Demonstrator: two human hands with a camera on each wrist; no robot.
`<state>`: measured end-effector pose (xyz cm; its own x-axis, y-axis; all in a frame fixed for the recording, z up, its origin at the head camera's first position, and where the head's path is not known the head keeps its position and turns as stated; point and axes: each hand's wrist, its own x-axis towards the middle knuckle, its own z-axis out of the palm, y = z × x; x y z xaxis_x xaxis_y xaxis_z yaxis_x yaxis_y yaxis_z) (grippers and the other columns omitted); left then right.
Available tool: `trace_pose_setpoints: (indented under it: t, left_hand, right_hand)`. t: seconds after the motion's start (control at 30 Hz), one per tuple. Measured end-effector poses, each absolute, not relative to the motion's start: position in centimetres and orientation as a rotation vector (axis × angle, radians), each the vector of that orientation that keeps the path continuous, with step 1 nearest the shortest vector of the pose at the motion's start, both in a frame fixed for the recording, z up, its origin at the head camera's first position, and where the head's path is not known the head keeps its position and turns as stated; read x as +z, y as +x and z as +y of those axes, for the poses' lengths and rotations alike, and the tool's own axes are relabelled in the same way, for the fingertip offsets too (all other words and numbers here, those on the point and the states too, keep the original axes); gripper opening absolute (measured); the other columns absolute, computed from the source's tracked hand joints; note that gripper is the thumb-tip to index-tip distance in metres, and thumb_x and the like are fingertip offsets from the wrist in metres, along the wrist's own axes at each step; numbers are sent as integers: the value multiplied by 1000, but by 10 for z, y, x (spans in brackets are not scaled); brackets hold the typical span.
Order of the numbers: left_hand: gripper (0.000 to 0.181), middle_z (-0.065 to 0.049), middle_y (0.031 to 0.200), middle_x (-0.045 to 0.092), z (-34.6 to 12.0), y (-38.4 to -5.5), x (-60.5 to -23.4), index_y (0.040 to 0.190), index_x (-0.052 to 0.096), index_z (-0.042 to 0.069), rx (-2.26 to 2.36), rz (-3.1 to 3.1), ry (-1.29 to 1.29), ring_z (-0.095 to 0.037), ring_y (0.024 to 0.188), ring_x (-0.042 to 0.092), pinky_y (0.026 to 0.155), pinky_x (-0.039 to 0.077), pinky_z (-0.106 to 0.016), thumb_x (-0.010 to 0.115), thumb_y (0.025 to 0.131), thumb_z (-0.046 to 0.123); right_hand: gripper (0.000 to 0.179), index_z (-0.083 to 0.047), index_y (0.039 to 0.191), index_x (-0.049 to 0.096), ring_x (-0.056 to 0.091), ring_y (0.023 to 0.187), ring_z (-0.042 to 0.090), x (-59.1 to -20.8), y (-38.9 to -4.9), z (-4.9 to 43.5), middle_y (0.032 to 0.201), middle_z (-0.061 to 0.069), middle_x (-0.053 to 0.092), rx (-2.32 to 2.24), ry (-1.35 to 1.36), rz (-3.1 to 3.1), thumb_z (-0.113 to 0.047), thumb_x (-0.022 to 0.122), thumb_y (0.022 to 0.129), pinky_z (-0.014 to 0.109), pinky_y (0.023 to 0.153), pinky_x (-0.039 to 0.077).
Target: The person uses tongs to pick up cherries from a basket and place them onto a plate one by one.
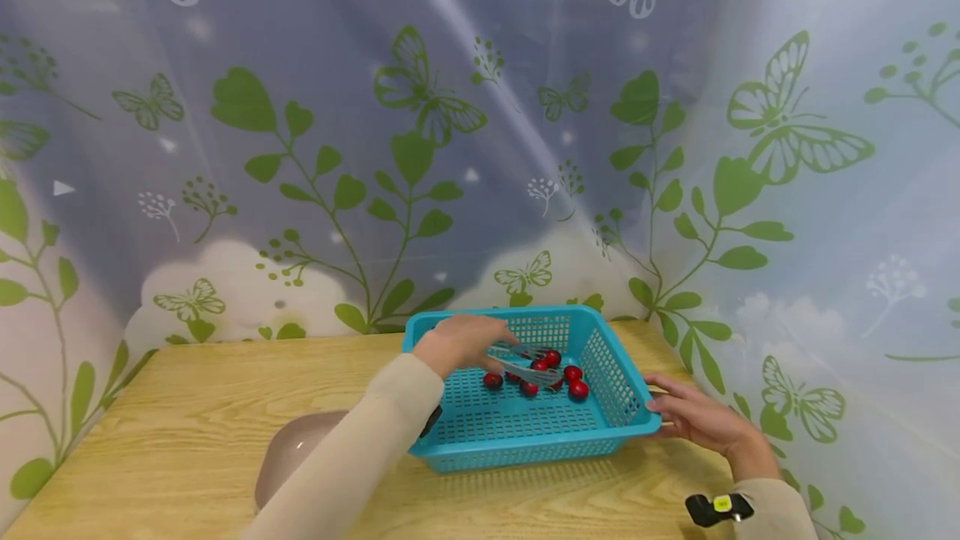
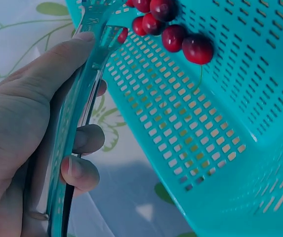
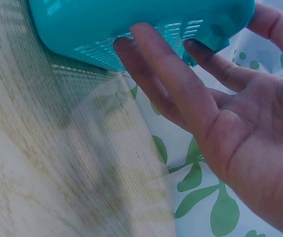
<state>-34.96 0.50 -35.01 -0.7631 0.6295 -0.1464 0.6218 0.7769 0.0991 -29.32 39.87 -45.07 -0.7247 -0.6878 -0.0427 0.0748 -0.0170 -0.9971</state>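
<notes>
My left hand reaches over the blue perforated basket and grips a pair of metal tongs along their arms. In the left wrist view, the forked ends of the tongs lie at a group of red cherries inside the basket. Part of one cherry shows close beside a prong; I cannot tell if the tongs pinch it. At the basket's right side, my right hand touches the rim and outer wall with spread, mostly straight fingers.
A pinkish-beige dish stands left of the basket, partly hidden by my left sleeve. Everything stands on a wood-grain table. A curtain printed with leaves and butterflies hangs behind the table and along its right side.
</notes>
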Motion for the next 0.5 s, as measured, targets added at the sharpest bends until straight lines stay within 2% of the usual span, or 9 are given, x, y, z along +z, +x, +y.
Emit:
trace_pose_setpoints:
  t: [0.13, 0.33, 0.5]
  left_hand:
    - [57, 10, 156, 53, 14, -349, -353, 149, 56, 33, -7, 2793, 1011, -17, 144, 51, 113, 49, -41, 73, 95, 37]
    - [56, 10, 156, 52, 30, -349, -356, 149, 55, 35, -57, 2782, 1067, -16, 145, 50, 114, 48, -38, 72, 96, 38]
    - [57, 13, 152, 56, 44, -351, -363, 148, 56, 36, -21, 2774, 1074, -14, 140, 55, 110, 51, -36, 74, 94, 39]
  right_hand:
    - [42, -27, 141, 50, 72, 115, 15, -450, -293, 398, 129, -1, 69, -1799, -636, 1720, -5, 34, 110, 38, 98, 59]
    - [42, -27, 141, 51, 72, 114, 14, -450, -293, 398, 128, -2, 70, -1797, -650, 1730, -4, 34, 110, 38, 98, 59]
    - [42, -27, 141, 50, 72, 114, 14, -451, -293, 398, 128, -2, 70, -1792, -650, 1725, -4, 33, 110, 38, 99, 59]
